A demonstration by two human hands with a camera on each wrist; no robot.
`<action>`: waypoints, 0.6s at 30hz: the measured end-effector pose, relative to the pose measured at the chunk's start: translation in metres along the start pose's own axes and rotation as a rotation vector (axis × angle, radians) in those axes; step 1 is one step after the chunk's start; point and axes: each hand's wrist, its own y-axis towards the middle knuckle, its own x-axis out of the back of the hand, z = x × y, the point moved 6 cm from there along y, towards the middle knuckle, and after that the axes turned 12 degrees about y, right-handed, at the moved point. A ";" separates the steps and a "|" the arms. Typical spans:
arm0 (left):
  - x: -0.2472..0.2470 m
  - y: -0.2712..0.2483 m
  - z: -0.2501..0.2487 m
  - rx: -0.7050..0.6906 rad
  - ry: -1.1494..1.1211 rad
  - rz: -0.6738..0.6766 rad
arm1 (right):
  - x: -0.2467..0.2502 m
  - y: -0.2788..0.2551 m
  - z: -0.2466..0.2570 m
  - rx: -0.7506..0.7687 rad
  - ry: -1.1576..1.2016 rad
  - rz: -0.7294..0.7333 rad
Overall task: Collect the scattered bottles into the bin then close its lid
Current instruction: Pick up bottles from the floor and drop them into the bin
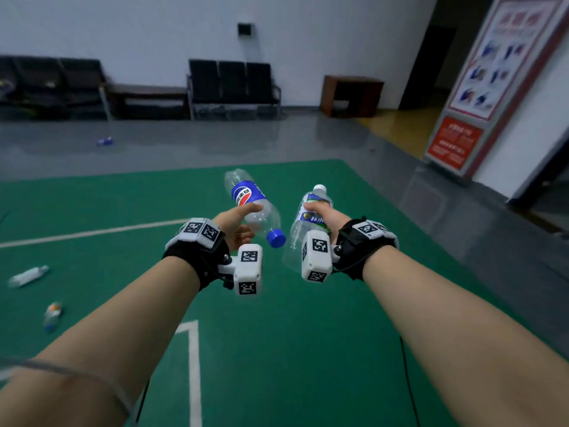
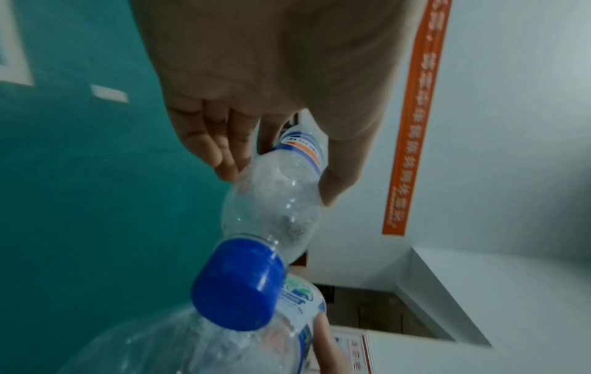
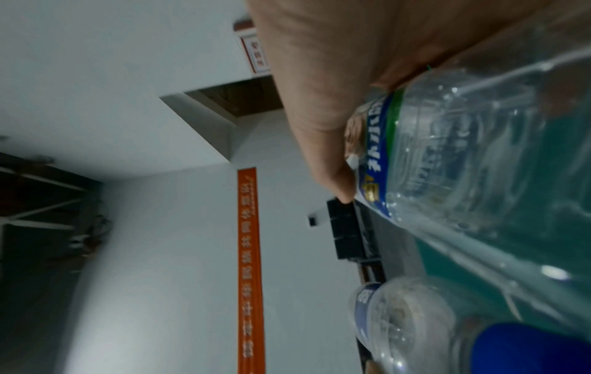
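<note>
My left hand (image 1: 238, 221) grips an empty clear cola bottle (image 1: 250, 204) with a blue label, its blue cap (image 1: 276, 238) pointing back toward me. In the left wrist view the fingers (image 2: 220, 154) and thumb curl round that bottle (image 2: 278, 200). My right hand (image 1: 323, 217) holds a clear water bottle (image 1: 308, 223) with a white cap and a blue-green label, upright and slightly tilted; the right wrist view shows the thumb on its label (image 3: 374, 157). Both are held out over the green court floor. No bin is in view.
Three more bottles lie on the floor: one at the far left (image 1: 28, 275), one below it (image 1: 53, 315), one on the grey floor farther off (image 1: 104, 141). Black benches (image 1: 232, 84) line the far wall. A signboard (image 1: 492, 78) stands at the right.
</note>
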 end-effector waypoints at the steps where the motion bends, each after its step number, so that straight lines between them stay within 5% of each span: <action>1: -0.031 0.015 -0.026 -0.016 0.027 0.020 | 0.027 0.005 0.029 0.028 0.024 -0.027; 8: -0.282 0.090 -0.174 -0.153 0.169 0.266 | 0.239 0.024 0.193 0.246 0.173 -0.310; 18: -0.551 0.229 -0.211 -0.171 0.417 0.636 | 0.460 0.104 0.269 0.277 0.299 -0.617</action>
